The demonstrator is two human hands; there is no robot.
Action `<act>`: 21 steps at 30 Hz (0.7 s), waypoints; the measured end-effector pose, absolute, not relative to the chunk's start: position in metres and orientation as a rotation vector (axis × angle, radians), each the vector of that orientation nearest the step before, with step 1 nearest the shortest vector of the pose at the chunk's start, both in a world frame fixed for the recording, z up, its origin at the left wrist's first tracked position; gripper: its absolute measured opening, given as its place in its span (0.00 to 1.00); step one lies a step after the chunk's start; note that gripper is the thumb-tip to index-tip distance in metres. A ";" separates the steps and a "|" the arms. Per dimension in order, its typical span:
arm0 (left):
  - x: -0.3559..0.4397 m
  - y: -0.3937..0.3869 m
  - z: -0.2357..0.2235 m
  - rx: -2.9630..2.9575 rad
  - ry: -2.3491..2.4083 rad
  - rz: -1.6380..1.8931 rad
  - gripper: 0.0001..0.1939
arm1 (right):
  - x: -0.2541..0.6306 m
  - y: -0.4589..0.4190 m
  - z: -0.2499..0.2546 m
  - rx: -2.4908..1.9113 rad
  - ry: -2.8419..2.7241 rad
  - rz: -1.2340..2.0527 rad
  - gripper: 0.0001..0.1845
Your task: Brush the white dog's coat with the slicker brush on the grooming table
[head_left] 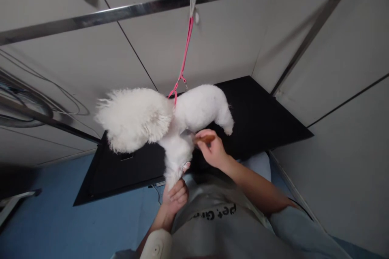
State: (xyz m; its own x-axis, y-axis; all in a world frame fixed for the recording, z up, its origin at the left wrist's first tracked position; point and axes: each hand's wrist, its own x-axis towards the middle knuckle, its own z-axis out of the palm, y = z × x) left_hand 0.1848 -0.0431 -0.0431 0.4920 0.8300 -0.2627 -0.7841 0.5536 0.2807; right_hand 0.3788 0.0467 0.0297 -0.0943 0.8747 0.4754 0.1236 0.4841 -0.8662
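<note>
A white dog (pixel 199 107) with a big fluffy head is on the black grooming table (pixel 258 117), its head to the left and its body to the right. My left hand (pixel 176 195) is wrapped round the lower part of one front leg (pixel 178 158), which stretches toward me over the table's near edge. In my right hand (pixel 214 151) is a grooming brush (pixel 206 139) with a brown handle. Its greyish head is blurred and lies against the fur at the top of that leg. The dog's face is hidden from this angle.
A pink leash (pixel 187 44) runs from the dog's neck up to a metal bar (pixel 152 7) across the top. Pale cabinet panels (pixel 212 40) stand behind the table. A grey hose (pixel 27 105) and cables are at the left. The floor (pixel 100 214) is blue.
</note>
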 end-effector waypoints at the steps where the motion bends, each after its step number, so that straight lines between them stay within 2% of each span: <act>1: 0.184 -0.042 -0.044 0.152 0.414 0.976 0.15 | 0.379 0.046 0.029 -0.863 -1.620 0.852 0.07; 3: 0.185 -0.038 -0.044 0.199 0.426 0.939 0.15 | 0.380 0.044 0.028 -0.841 -1.737 1.008 0.06; 4: 0.185 -0.036 -0.044 0.223 0.416 0.912 0.13 | 0.381 0.044 0.027 -0.877 -1.721 1.040 0.06; 5: 0.185 -0.034 -0.044 0.247 0.402 0.884 0.10 | 0.382 0.044 0.026 -0.932 -1.646 1.011 0.06; 7: 0.186 -0.031 -0.043 0.294 0.382 0.832 0.16 | 0.384 0.044 0.024 -1.007 -1.448 0.865 0.07; 8: 0.187 -0.029 -0.043 0.319 0.375 0.809 0.16 | 0.384 0.043 0.023 -1.000 -1.415 0.835 0.07; 10: 0.188 -0.027 -0.044 0.364 0.374 0.781 0.12 | 0.385 0.041 0.022 -0.931 -1.514 0.930 0.07; 13: 0.190 -0.025 -0.048 0.420 0.458 0.769 0.15 | 0.385 0.042 0.022 -0.935 -1.582 1.091 0.05; 15: 0.192 -0.024 -0.053 0.456 0.557 0.774 0.17 | 0.385 0.043 0.024 -1.032 -1.390 0.953 0.05; 17: 0.194 -0.024 -0.057 0.494 0.634 0.779 0.22 | 0.385 0.042 0.025 -1.027 -1.334 0.903 0.06; 19: 0.196 -0.023 -0.061 0.534 0.674 0.788 0.29 | 0.384 0.040 0.024 -0.952 -1.494 1.046 0.06; 21: 0.198 -0.021 -0.062 0.551 0.708 0.827 0.31 | 0.383 0.039 0.023 -0.948 -1.570 1.148 0.06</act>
State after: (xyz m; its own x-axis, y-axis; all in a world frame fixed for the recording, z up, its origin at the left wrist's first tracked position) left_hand 0.1984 -0.0213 -0.0617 0.4775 0.8085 -0.3440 -0.4648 0.5647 0.6820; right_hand 0.3828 0.0389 0.0228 -0.2598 0.9356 0.2390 0.0556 0.2616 -0.9636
